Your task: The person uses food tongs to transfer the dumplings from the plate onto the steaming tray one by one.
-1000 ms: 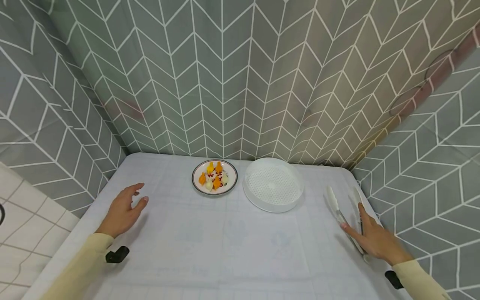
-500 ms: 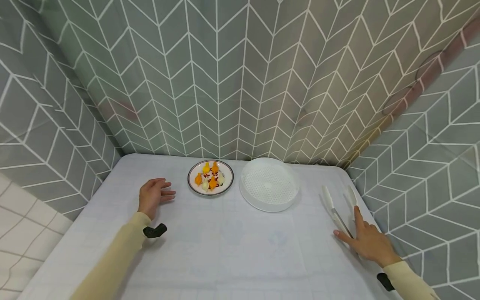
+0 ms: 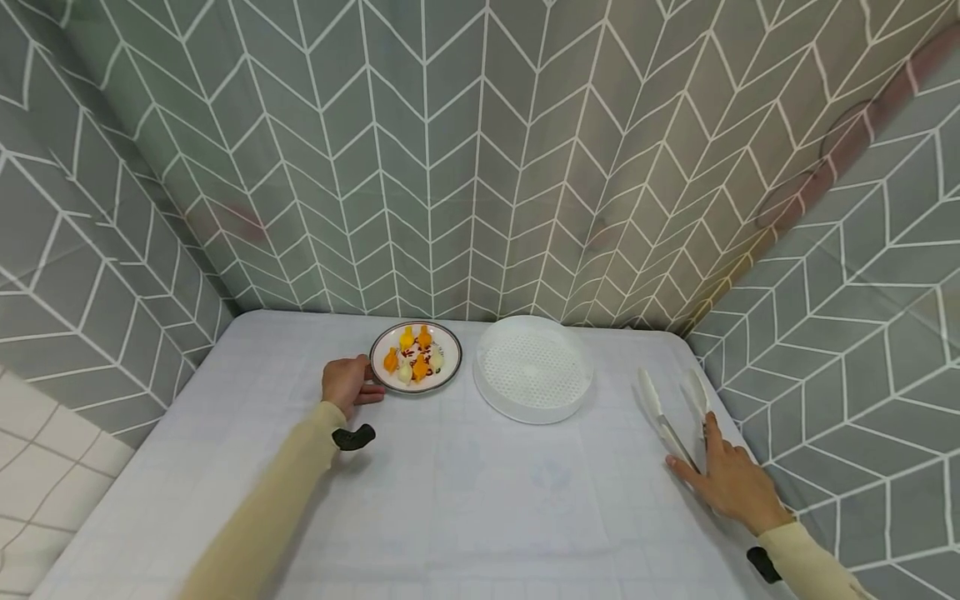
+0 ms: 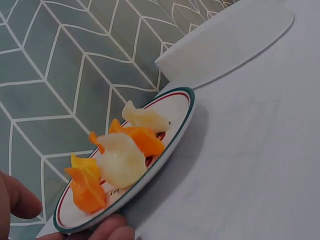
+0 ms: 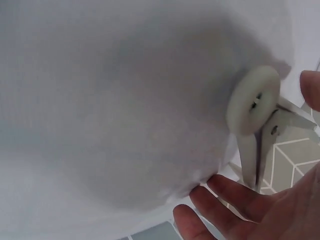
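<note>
A small white plate [image 3: 447,340] with a dark rim stands at the back of the table, bearing several orange, yellow and cream dumpling-shaped pieces [image 4: 122,160]. My left hand [image 3: 347,383] is at its left edge. In the left wrist view, fingertips [image 4: 117,231] lie below the rim, with the thumb raised beside it. My right hand [image 3: 738,487] holds tongs [image 3: 652,396] at the far right, thumb against one arm and forefinger along the other. Their pale tips are spread apart with nothing between them. The round end knob [image 5: 252,105] shows in the right wrist view.
Right of the plate stands a round white tray [image 3: 532,412] with a perforated base and low wall. A pale cloth covers the table [image 3: 487,517]. Grey chevron-patterned curtains [image 3: 450,167] rise along its back and both sides.
My left hand has moved right across the table to the plate's left edge. The right hand and tongs keep nearly the same place; the head view has turned slightly right.
</note>
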Demonstrator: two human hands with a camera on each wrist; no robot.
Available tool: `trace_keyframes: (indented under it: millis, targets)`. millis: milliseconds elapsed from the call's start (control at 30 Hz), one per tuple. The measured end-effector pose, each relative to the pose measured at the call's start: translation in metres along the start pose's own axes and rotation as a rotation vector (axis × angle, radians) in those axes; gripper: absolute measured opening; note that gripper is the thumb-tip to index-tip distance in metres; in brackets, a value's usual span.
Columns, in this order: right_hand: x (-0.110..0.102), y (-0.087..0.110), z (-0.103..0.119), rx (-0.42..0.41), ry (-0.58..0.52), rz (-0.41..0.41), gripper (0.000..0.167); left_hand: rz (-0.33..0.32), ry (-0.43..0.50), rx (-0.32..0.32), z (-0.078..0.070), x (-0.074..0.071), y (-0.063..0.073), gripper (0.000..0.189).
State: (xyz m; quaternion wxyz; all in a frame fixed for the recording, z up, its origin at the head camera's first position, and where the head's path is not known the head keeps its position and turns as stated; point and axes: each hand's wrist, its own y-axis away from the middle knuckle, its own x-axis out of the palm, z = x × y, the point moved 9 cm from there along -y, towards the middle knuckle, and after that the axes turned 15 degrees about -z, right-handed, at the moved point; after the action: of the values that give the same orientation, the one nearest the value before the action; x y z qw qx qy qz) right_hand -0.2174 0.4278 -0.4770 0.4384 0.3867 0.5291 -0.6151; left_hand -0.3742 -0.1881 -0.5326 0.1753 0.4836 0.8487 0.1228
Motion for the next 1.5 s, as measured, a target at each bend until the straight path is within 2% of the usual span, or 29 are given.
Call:
trace_keyframes:
  millis: [233,467,700,867,933,1133,1400,1500]
  targets:
    - [0.002,0.005,-0.003,0.026,-0.009,-0.091,0.097,-0.029,-0.048,0.027,0.001,0.006,-0.002,0.052]
    - [0.000,0.006,-0.003,0.035,-0.045,-0.163,0.089,-0.038,-0.020,0.074,-0.001,0.004,0.002,0.043]
    - [-0.001,-0.002,-0.010,0.123,-0.116,-0.125,0.090,-0.061,0.014,0.089,0.003,0.002,-0.002,0.038]
    - [-0.005,-0.005,-0.013,0.162,-0.173,-0.104,0.069,-0.088,0.000,0.104,0.003,0.002,-0.002,0.038]
    - [-0.003,-0.005,-0.014,0.172,-0.191,-0.068,0.063,-0.099,-0.008,0.110,0.003,0.001,-0.001,0.038]
    - [0.010,-0.004,-0.019,0.228,-0.195,0.050,0.079,-0.105,-0.027,0.129,-0.001,0.002,0.002,0.037]
    - [0.006,-0.007,-0.017,0.245,-0.202,0.049,0.095,-0.113,-0.035,0.112,0.003,0.002,0.001,0.036]
    - [0.001,-0.012,-0.013,0.260,-0.217,0.010,0.097,-0.117,-0.028,0.116,0.002,0.001,0.001,0.035]
